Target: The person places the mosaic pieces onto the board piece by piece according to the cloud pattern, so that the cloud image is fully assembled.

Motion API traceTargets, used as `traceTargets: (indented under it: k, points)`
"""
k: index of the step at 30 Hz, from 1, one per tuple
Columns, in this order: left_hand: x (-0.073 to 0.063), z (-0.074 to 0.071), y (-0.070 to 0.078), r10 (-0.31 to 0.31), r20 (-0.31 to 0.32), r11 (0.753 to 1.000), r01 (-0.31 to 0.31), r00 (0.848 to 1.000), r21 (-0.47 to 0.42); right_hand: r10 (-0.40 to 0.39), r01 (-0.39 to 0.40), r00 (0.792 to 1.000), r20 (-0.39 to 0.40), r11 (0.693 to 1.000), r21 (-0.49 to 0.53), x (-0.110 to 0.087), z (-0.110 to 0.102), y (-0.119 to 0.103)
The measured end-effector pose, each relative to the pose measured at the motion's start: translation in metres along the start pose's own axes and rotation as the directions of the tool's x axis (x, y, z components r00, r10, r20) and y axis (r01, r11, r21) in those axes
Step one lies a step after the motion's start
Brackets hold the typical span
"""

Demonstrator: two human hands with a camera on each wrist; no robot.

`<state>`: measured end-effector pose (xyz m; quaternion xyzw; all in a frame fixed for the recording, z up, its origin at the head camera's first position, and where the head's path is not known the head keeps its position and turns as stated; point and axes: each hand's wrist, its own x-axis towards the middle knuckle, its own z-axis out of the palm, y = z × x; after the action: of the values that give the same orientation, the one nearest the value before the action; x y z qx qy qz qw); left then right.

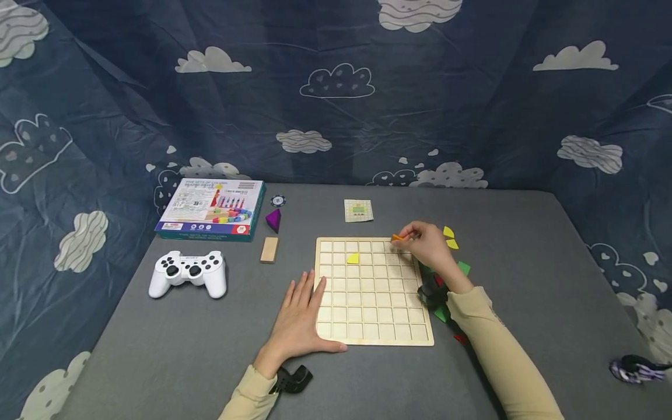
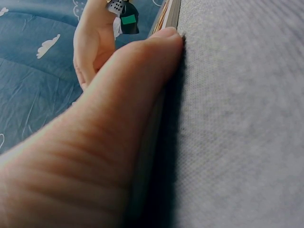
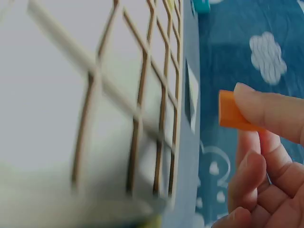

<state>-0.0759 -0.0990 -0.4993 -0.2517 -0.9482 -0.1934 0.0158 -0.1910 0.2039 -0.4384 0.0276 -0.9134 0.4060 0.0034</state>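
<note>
A wooden grid board lies flat on the grey table, with one yellow tile in a cell near its top. My left hand rests along the board's left edge, fingers spread and straight, thumb by the lower left corner. Over the board's upper right corner, my right hand pinches an orange tile between thumb and fingertips; the right wrist view shows it held above the board's surface. A small printed pattern card lies beyond the board.
Yellow tiles, green tiles and red pieces lie right of the board, partly under the right arm. Leftward are a wooden block, a purple piece, a round chip, a game controller and a box.
</note>
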Motion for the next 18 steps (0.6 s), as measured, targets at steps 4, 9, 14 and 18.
traceTargets:
  k: [4, 9, 14, 18]
  points:
    - [0.0, 0.001, -0.001, -0.014, 0.019, 1.0, 0.014, 1.0, 0.009, -0.023, 0.022, 0.997, 0.072, 1.0, 0.009, -0.003, 0.014, -0.012]
    - [0.001, 0.002, -0.001, -0.018, 0.027, 1.0, 0.017, 0.999, 0.021, -0.053, 0.05, 0.988, 0.144, 0.998, 0.028, -0.004, 0.029, -0.02]
    - [0.001, 0.002, -0.002, -0.016, 0.023, 1.0, 0.016, 1.0, 0.02, -0.075, 0.073, 0.983, 0.166, 0.997, 0.019, -0.004, 0.04, -0.023]
    - [0.001, 0.002, -0.001, -0.02, 0.027, 1.0, 0.019, 0.999, 0.019, -0.086, 0.086, 0.98, 0.179, 0.996, 0.009, -0.003, 0.044, -0.024]
